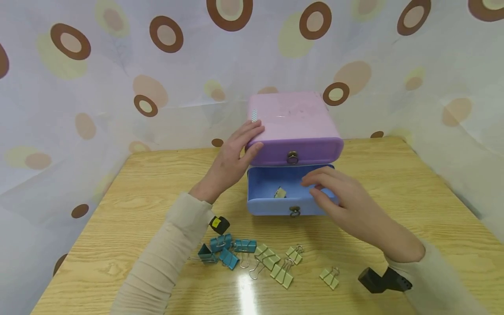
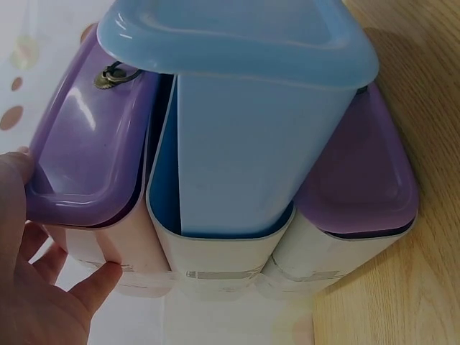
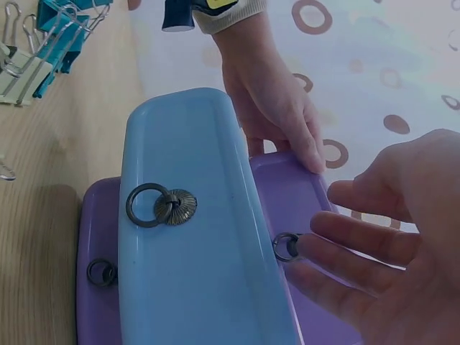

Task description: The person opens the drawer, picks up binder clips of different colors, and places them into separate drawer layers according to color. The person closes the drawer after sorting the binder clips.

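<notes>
Now the blue drawer (image 1: pixel 271 207) lies lower than both hands (image 1: pixel 230 162) (image 1: pixel 350 205).

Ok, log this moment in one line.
left hand: touching pink-topped plastic cabinet; right hand: above open blue plastic drawer; inside: yellowish binder clip

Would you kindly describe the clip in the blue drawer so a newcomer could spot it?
On the wooden table stands a pink-topped drawer unit. Its blue drawer, under the top purple drawer, is pulled open. Inside, toward the front, is a pale yellow-green clip, the only one visible there; the other clips lie on the table.
</notes>
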`<state>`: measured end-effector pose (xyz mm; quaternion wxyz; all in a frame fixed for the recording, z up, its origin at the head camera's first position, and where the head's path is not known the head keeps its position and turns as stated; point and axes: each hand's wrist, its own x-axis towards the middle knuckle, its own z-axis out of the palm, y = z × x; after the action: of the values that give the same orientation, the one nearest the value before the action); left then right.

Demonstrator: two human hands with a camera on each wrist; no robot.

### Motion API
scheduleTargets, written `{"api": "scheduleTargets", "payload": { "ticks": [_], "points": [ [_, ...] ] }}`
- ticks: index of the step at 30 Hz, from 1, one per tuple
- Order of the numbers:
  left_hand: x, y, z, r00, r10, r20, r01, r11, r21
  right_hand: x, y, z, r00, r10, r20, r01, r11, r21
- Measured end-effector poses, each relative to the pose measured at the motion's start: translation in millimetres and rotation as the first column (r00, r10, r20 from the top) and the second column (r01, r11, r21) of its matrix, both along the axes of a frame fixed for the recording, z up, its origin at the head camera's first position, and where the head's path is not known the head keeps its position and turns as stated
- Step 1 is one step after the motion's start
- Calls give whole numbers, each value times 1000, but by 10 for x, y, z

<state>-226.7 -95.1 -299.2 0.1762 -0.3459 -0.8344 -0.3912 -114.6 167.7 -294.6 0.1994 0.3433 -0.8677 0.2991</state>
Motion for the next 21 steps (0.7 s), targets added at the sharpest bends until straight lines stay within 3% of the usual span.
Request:
{"api": "scheduleTargets", "payload": {
  "ticks": [9, 21],
  "points": [
    [-5, -21, -14, 1000, 9, 7, -9, 1000, 4, 243, 136, -125, 997, 26, -73, -29, 999, -34],
    [-2, -12, 1, 1000, 3, 3, -3, 1000, 13, 438, 290, -467, 999, 31, 30, -31, 999, 12]
  ]
}}
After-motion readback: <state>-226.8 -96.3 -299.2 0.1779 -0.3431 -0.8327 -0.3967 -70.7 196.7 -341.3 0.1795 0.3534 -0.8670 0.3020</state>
